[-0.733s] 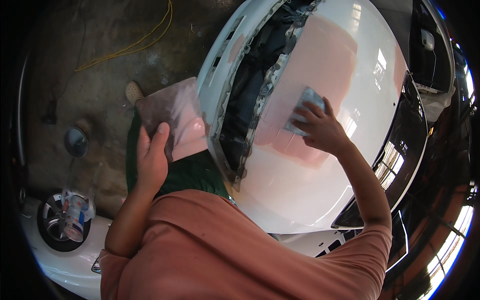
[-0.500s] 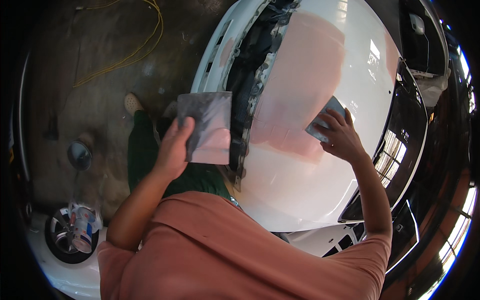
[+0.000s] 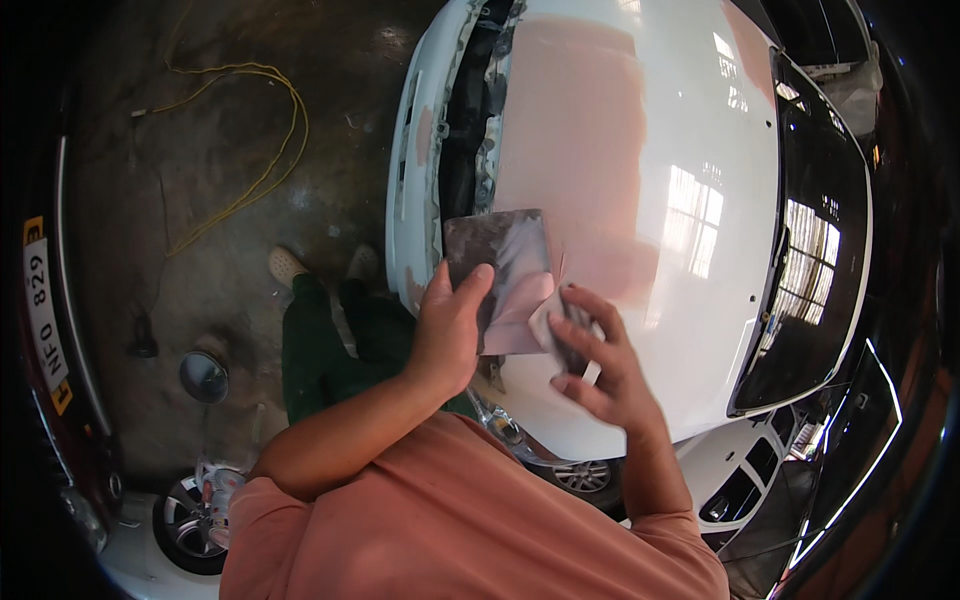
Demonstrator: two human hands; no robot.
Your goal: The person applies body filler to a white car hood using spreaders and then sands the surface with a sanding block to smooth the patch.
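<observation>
The left hand (image 3: 450,335) grips a dark rectangular board (image 3: 480,240) bearing pink paste (image 3: 525,298); beside it, the right hand (image 3: 608,365) pinches a thin pale-grey spreader (image 3: 544,322) above a white metal car hood (image 3: 685,140). Brace the board; keep the spreader's edge flat.

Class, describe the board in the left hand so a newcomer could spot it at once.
Find the white car hood with the pink patch. Near the hood's front edge, a left hand holds a flat, dark, rectangular board. Unlike the pale, partly hidden tool in the right hand, it carries a mound of pink paste.
</observation>
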